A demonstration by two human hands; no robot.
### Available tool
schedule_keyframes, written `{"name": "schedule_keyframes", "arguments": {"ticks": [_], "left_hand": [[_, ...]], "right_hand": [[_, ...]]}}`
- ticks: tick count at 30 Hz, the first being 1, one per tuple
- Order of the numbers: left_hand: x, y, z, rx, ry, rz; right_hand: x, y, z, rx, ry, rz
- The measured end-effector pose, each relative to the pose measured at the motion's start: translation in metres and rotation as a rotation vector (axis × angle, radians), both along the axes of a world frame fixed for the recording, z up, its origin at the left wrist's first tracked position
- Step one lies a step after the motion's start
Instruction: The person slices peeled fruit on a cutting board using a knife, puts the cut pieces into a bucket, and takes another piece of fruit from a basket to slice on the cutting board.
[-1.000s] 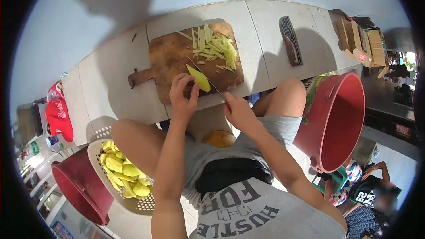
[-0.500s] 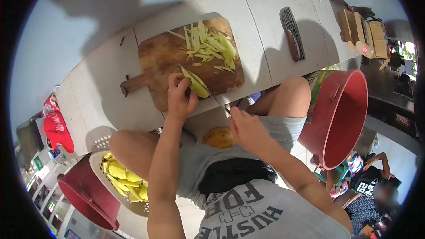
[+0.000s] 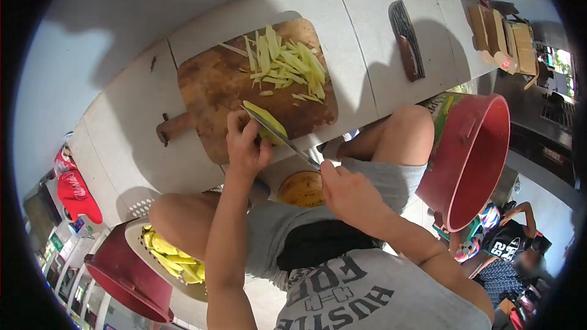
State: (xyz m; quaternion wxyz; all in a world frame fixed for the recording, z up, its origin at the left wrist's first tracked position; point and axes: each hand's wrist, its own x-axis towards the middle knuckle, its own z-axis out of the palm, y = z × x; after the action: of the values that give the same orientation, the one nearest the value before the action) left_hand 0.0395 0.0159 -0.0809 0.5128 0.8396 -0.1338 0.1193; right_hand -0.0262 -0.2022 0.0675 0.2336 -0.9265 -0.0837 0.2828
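Observation:
A wooden cutting board [image 3: 211,95] with a short handle lies on the tiled table. My left hand [image 3: 246,146] has its fingers curled on a yellow-green piece of fruit, possibly mango [image 3: 269,123], at the board's near edge. The knife [image 3: 298,151] is in my right hand [image 3: 350,190], its fingers wrapped around the handle. Its blade runs slantwise along the piece, close to my left fingertips. Farther up the board is a loose pile of pale green cut strips [image 3: 287,64]. My fingers hide part of the piece.
A dark-bladed cleaver [image 3: 408,43] lies on the table to the right. Cardboard boxes [image 3: 507,36] stand at its far right end. A red bucket [image 3: 471,159] is beside my right knee. At my left, a colander [image 3: 136,232] holds yellow pieces. People [image 3: 510,244] sit at lower right.
The view has shifted slightly, with the board a little lower and left in it. The knife blade has moved from across the piece towards its near side. Both hands keep their grip.

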Motion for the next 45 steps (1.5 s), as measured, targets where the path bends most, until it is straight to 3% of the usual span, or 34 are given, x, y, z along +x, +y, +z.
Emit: {"name": "schedule_keyframes", "arguments": {"ticks": [6, 16, 20, 22, 25, 32, 37, 42, 45], "left_hand": [[0.002, 0.001, -0.002, -0.013, -0.007, -0.017], [0.001, 0.001, 0.002, -0.004, 0.003, -0.007], [0.004, 0.003, 0.003, -0.019, 0.014, -0.003], [-0.001, 0.005, 0.0, 0.123, -0.002, -0.012], [0.004, 0.0, 0.001, -0.035, -0.014, -0.014], [0.003, 0.0, 0.006, 0.003, -0.035, -0.022], [0.004, 0.001, 0.007, -0.022, -0.016, -0.029], [0.002, 0.001, 0.005, -0.019, 0.01, -0.023], [0.007, 0.001, 0.005, -0.038, -0.013, -0.018]], "right_hand": [[0.011, 0.003, -0.016, 0.088, -0.016, -0.021], [0.03, 0.025, -0.102, 0.176, -0.056, -0.1], [0.03, 0.02, -0.072, 0.114, 0.009, -0.087], [0.02, 0.014, -0.047, 0.123, -0.034, -0.102], [0.019, 0.008, -0.026, 0.147, -0.037, -0.071], [0.013, 0.004, -0.006, 0.101, 0.017, -0.026], [0.019, 0.005, -0.021, 0.134, -0.015, -0.012], [0.031, 0.023, -0.089, 0.176, -0.062, -0.081], [0.038, 0.023, -0.094, 0.175, -0.049, -0.085]]}}
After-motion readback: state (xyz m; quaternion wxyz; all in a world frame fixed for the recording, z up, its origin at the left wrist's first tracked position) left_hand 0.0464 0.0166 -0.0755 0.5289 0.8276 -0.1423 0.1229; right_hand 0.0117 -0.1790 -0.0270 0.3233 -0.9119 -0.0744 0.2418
